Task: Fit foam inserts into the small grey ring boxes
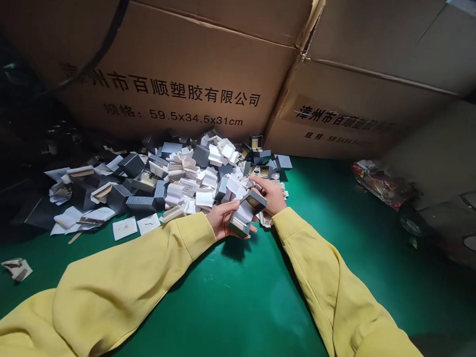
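Left-hand grip (221, 219) closed around box (240, 228), lid (256, 199) raised, seemingly for access inside; right-hand grip (274, 196) beside pile (204, 198), openness and hold unclear.

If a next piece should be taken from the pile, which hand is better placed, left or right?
Probably the right hand: it is at the right side of the pile, though whether it grips anything is unclear. The left hand is occupied, holding the open dark box.

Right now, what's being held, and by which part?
The left hand holds an open box by its lower half; whether the right hand grips anything is unclear.
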Available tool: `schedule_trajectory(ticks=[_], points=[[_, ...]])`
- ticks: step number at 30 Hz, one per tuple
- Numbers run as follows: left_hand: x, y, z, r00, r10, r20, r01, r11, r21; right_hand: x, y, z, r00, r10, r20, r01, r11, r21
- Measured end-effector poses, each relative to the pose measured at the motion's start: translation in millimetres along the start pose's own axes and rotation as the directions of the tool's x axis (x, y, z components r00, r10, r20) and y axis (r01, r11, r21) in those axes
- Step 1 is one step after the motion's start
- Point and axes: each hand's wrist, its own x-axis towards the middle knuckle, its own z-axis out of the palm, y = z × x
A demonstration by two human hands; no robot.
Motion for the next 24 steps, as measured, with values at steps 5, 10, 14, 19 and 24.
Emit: schedule_trajectory(ticks=[5, 10, 14, 19, 24], points=[[1, 4, 1.8, 0.981, 0.139, -0.134, -0.150, 0.986, -0.072, -2, -5, 0, 0.995, -0.081, -0.059, 0.083, 0.996, 0.043], [2, 8, 5.3, 0.932, 0.235, -0.276, -0.271, 0.957, -0.101, -1, -3, 1, 0.988, -0.024, -0.155, 0.005, 0.992, -0.122], [0, 10, 11.5, 0.892, 0.276, -0.358, -0.324, 0.943, -0.080, -1, -1, 1, 0.991, -0.031, -0.126, 0.016, 0.993, -0.121], [0, 11, 14.7, 0.804, 0.392, -0.447, -0.450, 0.893, -0.026, -3, -4, 1, 0.992, -0.127, -0.016, 0.127, 0.992, -0.010], [3, 12, 9.4, 0.705, 0.519, -0.483, -0.563, 0.824, 0.063, -4, -7, -2, 0.990, -0.115, -0.082, 0.116, 0.993, 0.007]])
